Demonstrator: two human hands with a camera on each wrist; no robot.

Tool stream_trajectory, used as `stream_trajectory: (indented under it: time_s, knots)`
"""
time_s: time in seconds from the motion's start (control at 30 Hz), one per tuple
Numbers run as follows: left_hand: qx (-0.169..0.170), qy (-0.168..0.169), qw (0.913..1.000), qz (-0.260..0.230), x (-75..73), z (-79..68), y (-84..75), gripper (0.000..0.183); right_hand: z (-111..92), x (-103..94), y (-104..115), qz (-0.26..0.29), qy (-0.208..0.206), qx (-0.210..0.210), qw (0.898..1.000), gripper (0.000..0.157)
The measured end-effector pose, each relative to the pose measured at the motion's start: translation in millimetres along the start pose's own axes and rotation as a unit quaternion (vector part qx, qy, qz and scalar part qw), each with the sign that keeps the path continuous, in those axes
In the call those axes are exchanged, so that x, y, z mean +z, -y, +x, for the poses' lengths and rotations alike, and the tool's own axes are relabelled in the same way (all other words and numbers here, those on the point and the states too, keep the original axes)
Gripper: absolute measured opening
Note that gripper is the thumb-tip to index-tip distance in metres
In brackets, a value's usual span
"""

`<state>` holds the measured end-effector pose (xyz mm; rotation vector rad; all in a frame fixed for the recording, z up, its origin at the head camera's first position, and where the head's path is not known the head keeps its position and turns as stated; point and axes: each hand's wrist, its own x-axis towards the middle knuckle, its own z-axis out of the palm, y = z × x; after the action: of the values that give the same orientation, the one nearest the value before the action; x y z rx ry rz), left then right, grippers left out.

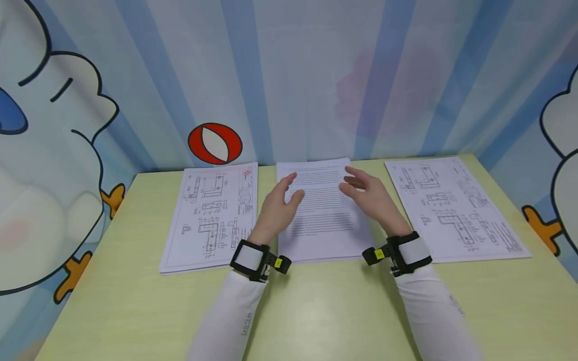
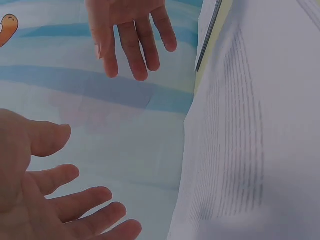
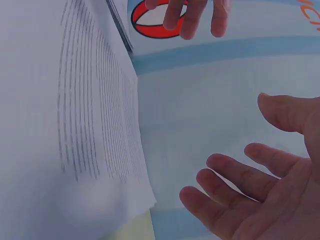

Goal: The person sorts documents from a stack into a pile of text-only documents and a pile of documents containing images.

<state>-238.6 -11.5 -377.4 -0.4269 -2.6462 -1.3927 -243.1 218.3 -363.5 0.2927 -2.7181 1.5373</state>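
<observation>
Between two other piles lies a stack of text-printed paper (image 1: 322,220), in the middle of the table. Above its left side hovers my left hand (image 1: 276,208), fingers spread and nothing in it. My right hand (image 1: 372,200) is raised over the stack's right side, fingers relaxed, palm facing the left hand. Both wrist views show empty palms, with the left hand (image 2: 45,185) and the right hand (image 3: 260,190) apart from the printed sheets. Shadows of the hands fall on the middle stack.
A stack of technical drawings (image 1: 207,220) lies at the left, and another stack of drawings (image 1: 451,210) at the right. All rest on a pale yellow-green table (image 1: 316,311). Behind it hangs a blue-striped curtain (image 1: 307,75) with cartoon prints.
</observation>
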Motion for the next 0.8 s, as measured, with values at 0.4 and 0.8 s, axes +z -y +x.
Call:
stream_trajectory:
  time_s: [0.4, 0.8]
  knots:
    - [0.007, 0.131, 0.9913, -0.014, 64.8, 2.6, -27.2, 0.068, -16.2, -70.0, -46.8, -0.210, -0.033, 0.009, 0.977, 0.081]
    - [0.023, 0.205, 0.9756, -0.076, 125.9, -9.5, -52.2, 0.074, -46.1, -133.5, -101.1, -0.287, -0.023, 0.092, 0.953, 0.099]
